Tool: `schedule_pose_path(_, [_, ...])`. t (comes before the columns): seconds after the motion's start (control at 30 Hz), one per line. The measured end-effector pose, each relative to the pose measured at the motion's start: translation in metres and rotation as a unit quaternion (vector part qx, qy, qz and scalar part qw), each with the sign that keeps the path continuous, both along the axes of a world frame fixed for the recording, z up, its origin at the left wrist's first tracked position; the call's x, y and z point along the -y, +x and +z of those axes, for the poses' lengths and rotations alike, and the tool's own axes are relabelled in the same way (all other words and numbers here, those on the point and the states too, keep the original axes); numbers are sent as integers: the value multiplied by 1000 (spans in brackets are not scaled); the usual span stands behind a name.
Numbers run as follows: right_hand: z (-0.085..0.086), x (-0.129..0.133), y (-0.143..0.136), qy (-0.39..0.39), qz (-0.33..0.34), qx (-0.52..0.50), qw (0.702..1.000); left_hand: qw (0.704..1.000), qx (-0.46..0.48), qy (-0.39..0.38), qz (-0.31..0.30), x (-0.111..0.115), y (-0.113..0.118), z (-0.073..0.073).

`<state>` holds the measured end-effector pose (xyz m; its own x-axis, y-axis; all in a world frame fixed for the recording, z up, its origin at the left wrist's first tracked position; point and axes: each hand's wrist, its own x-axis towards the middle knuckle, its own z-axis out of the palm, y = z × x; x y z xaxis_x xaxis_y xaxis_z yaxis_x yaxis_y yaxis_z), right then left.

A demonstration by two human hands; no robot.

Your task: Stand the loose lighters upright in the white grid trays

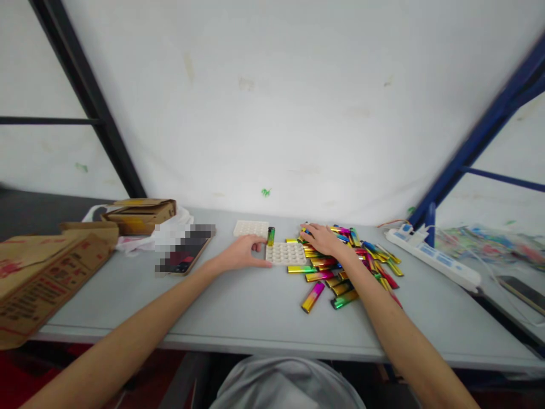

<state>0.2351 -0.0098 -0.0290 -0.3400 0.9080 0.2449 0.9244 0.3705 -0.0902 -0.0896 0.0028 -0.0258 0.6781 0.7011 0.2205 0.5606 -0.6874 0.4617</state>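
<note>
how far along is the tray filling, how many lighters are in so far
Barely begun. Done: one lighter stands upright at the back left corner of the white tray. In hand: the left hand rests at the tray's left edge by that lighter, and the right hand is on the pile of loose lighters. Left: the tray's other holes look empty, and a second tray lies behind.

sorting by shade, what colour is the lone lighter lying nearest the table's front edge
Pink fading to gold, lighter, head view.
</note>
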Motion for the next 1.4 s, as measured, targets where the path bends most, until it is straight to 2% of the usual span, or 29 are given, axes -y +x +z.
schedule_pose_path(0.1, [0,-2,-8,-35,-10,34,999,1000,-1,-9,3,1,0,3])
schedule_pose_path(0.27, [8,-4,-11,-3,-30,7,1000,1000,-9,-18,10,4,0,7])
schedule_pose_path(0.47, [10,0,-2,31,44,-65,996,1000,-12,-18,17,4,0,7])
schedule_pose_path(0.63, [12,5,9,-8,110,-93,990,999,-7,-28,22,4,-1,7])
schedule_pose_path(0.73, [13,7,10,-15,105,-102,989,999,-11,-26,22,5,-1,8])
schedule_pose_path(0.83, [18,10,5,38,73,-141,987,999,-14,-28,23,4,-1,9])
schedule_pose_path(0.97, [29,17,-12,68,21,-220,973,999,-15,-33,19,4,-1,9])
schedule_pose_path(1.1, [38,23,-32,71,40,-277,957,999,-11,-31,19,5,-1,9])
schedule_pose_path(1.27, [36,24,-49,33,36,-344,938,999,-13,-11,30,7,5,10])
schedule_pose_path(1.4, [32,24,-56,9,11,-444,896,999,-14,-2,32,8,8,10])
